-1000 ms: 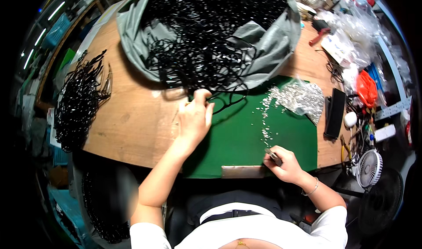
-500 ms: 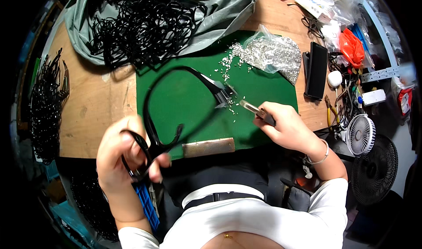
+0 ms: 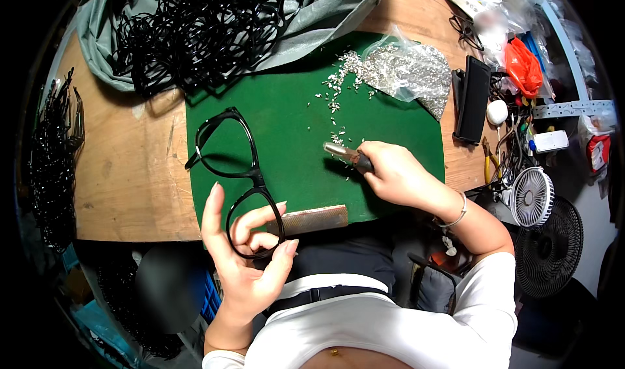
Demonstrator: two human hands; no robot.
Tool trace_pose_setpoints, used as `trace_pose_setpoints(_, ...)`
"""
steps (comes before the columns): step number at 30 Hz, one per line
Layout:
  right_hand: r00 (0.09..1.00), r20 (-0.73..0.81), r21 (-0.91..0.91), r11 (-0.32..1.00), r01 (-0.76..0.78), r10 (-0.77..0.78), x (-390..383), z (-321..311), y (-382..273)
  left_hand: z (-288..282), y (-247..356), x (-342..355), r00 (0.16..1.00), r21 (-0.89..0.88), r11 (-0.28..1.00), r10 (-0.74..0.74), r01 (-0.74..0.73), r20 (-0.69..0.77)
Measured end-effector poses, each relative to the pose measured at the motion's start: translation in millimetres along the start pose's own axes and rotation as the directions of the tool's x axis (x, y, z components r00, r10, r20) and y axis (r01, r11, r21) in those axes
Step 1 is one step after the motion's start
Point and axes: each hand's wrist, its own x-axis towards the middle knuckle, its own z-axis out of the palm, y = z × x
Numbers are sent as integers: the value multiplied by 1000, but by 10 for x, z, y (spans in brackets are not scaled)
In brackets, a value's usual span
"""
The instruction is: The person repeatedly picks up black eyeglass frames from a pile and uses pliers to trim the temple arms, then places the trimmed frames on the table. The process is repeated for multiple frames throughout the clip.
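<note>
Two hands are over a green mat [image 3: 296, 102]; clock hours are read from the mat's middle, with 12 away from the person. The left hand [image 3: 244, 274], at 7 o'clock, grips a black frame [image 3: 260, 179] by its nearer ring, thumb on the rim, some fingers through the opening and the index finger stretched toward 11. The frame lies at 8 o'clock, slanting from the hand toward 11, with a temple angled off its far ring toward 8; whether that end touches the mat I cannot tell. The right hand [image 3: 397, 174], at 4 o'clock, is closed around a tool [image 3: 348, 154] whose metal tip points toward 10, near loose silver bits [image 3: 335, 82]. These trail toward 12 and join a heap by a clear bag [image 3: 407, 69] at 2 o'clock. A metal plate [image 3: 316, 219] sits at the mat's edge at 6. At 11, a grey sack [image 3: 332, 21] bears a tangled black pile [image 3: 195, 37]; at 9, a black bundle [image 3: 52, 167] lies well apart. A black case [image 3: 472, 102] is near 3, and a white fan [image 3: 532, 196] stands between 3 and 4.
</note>
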Motion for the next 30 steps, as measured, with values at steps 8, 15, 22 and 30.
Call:
trace_pose_setpoints(8, 991, -105, -78, 994, 73, -81, -13, 60, 15, 97, -49, 111, 969, -7, 992, 128, -130, 213)
trace_pose_setpoints(15, 996, -82, 629, 774, 65, -17, -254, -132, -491, 311, -104, 108, 962, 211, 939, 257, -272, 98)
trace_pose_setpoints(22, 995, -98, 908, 412, 74, 37, -254, 60, -752, 417, -96, 71, 955, 219, 931, 297, -292, 13)
trace_pose_setpoints(30, 950, 306, 903, 334, -269, -61, -194, -143, -681, 267, 84, 183, 975, 7, 994, 103, -107, 196)
